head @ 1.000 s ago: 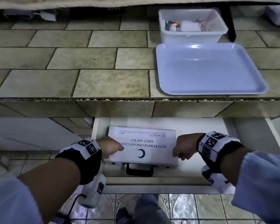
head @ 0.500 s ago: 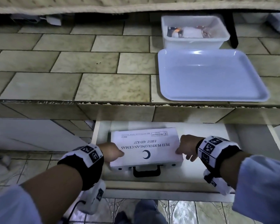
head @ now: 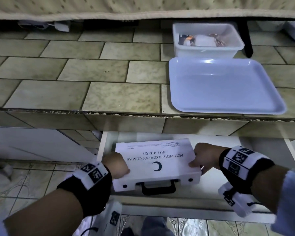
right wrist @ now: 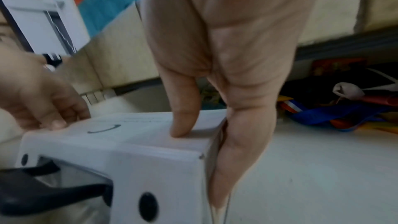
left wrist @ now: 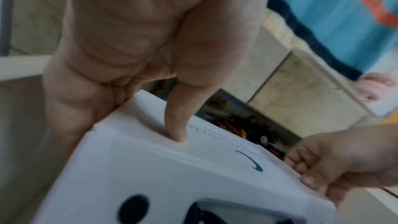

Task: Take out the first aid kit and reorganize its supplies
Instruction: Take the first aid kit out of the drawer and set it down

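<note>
The first aid kit (head: 157, 161) is a flat white case with a blue crescent, printed lettering and a black handle (head: 158, 186) facing me. It is held above the floor of an open white drawer (head: 211, 199) under the tiled counter. My left hand (head: 117, 165) grips its left side, thumb on the lid (left wrist: 176, 125), fingers under the edge. My right hand (head: 200, 159) grips the right side the same way, thumb on top (right wrist: 184, 122). The case (right wrist: 133, 151) tilts slightly, near edge lower.
On the tiled counter (head: 92, 82) at the right lie a shallow white tray (head: 225, 86) and, behind it, a white tub (head: 208, 40) holding small supplies. A mattress edge runs along the back. The drawer's front rail (head: 177, 212) lies below the case.
Both hands have lifted the case out of the drawer bed and drawn it toward me; the handle edge now hangs higher and closer than a second ago.
</note>
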Tool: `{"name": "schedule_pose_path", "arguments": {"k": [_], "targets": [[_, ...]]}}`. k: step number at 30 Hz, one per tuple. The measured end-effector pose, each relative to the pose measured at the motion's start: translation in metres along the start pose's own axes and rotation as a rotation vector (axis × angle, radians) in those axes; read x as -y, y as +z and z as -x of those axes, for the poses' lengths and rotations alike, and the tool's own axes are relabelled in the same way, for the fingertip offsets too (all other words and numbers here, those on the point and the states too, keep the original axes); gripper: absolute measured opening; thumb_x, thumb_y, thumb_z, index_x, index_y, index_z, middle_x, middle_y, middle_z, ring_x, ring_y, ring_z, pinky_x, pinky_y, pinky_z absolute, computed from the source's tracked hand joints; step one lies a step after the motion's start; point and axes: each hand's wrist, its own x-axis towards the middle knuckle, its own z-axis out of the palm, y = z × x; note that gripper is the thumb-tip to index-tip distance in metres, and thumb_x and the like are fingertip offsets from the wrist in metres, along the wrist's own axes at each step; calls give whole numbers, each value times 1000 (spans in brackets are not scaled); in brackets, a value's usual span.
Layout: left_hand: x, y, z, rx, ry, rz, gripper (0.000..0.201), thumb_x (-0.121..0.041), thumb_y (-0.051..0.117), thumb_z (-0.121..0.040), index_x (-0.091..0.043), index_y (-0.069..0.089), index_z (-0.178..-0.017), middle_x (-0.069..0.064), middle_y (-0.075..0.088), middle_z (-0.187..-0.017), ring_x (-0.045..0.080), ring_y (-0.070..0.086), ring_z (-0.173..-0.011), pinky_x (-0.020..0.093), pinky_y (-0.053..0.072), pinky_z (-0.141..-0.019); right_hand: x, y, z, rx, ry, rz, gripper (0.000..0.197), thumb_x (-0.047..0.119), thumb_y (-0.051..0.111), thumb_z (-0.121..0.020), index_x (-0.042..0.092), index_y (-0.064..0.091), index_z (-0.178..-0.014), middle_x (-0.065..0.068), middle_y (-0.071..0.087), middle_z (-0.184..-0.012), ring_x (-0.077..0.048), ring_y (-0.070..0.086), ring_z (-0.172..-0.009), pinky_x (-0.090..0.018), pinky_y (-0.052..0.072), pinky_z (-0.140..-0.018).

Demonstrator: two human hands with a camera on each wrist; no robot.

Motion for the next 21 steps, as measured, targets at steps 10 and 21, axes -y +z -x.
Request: {"name": "schedule_pose_path", "arguments": {"k": [10, 21], "targets": [[45, -17, 105, -281, -7, 534, 33, -31, 74, -74, -19, 59, -100, -7, 66, -89, 6, 61, -76, 22, 45, -61, 29, -5, 113, -112, -234, 161, 15, 11, 65, -79, 10, 60, -65, 1, 58, -63, -13, 60, -58, -25, 55, -56], [94, -124, 171, -799, 29, 569, 99, -88, 64, -25, -42, 57, -112, -11, 68, -80, 23, 65, -78, 44, 54, -72, 144, -50, 182, -333, -472, 190, 20, 22, 72, -79, 3, 69, -83, -14, 74, -80, -23, 71, -72, -41, 57, -82]]}}
